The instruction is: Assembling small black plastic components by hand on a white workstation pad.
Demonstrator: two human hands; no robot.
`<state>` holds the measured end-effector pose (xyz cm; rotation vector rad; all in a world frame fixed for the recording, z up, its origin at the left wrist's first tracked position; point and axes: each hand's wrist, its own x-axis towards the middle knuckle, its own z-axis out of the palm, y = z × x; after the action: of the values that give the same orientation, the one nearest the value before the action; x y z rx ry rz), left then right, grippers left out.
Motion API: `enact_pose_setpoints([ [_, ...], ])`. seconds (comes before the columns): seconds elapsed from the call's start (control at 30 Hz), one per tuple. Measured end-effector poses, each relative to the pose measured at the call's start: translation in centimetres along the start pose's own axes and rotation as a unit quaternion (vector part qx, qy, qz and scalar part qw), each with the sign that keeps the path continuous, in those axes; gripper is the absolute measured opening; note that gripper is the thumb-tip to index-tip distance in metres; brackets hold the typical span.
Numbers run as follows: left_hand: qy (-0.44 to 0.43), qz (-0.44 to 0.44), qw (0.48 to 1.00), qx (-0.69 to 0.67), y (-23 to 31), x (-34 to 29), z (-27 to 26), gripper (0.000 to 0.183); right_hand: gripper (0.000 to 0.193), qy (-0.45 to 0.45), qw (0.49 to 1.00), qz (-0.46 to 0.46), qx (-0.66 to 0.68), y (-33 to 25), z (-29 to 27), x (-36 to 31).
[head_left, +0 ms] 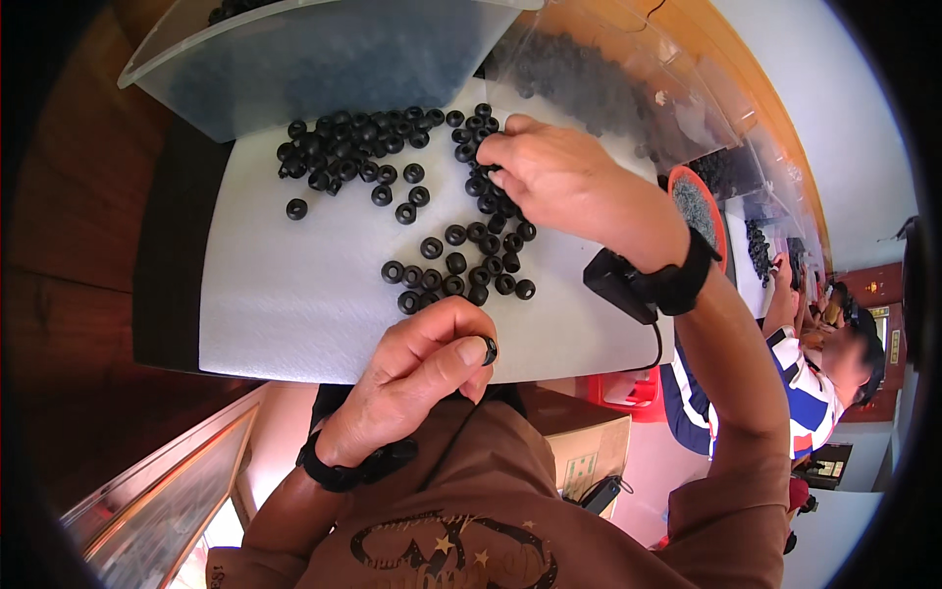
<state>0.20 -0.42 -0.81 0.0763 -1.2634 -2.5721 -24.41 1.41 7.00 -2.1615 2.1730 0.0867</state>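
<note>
Many small black round parts with a hole through them, like thick rings, lie on a white board [285, 285]. My left hand [417, 368] is above the board's near edge, pinching one black ring [491, 350] between thumb and forefinger. Just beyond it lies a loose group of rings [456, 263]. My right hand [549, 177] reaches into the strip of rings at the far right. Its thumb and forefinger close around a black ring there, partly hidden by the fingers. A denser heap of rings [339, 142] sits at the far left.
A translucent bin [324, 74] of dark parts stands at the board's far side, with another clear bin [628, 88] to its right. Past my right wrist is a red-rimmed bowl [699, 211] of grey bits. A person in a striped shirt [800, 393] works at the right; a cardboard box [589, 447] is below.
</note>
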Motion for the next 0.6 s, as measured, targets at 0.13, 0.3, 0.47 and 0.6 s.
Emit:
enact_pose_setpoints([
  [0.13,-0.002,0.003,1.000,0.008,0.2,-0.1,-0.1,0.021,0.008,-0.015,0.998,0.012,0.061,-0.8,0.0,0.1],
  [0.3,0.004,0.004,1.000,0.011,0.3,-0.1,0.1,0.022,0.016,0.031,0.998,-0.003,0.048,1.0,0.4,0.7],
  [0.47,0.006,0.009,1.000,0.021,0.3,0.0,0.3,0.022,0.010,0.085,0.994,-0.013,0.066,1.6,2.0,1.8],
  [0.6,0.015,0.010,0.999,0.028,0.2,-0.1,0.2,0.022,0.013,0.056,0.996,-0.013,0.068,1.5,2.0,2.3],
])
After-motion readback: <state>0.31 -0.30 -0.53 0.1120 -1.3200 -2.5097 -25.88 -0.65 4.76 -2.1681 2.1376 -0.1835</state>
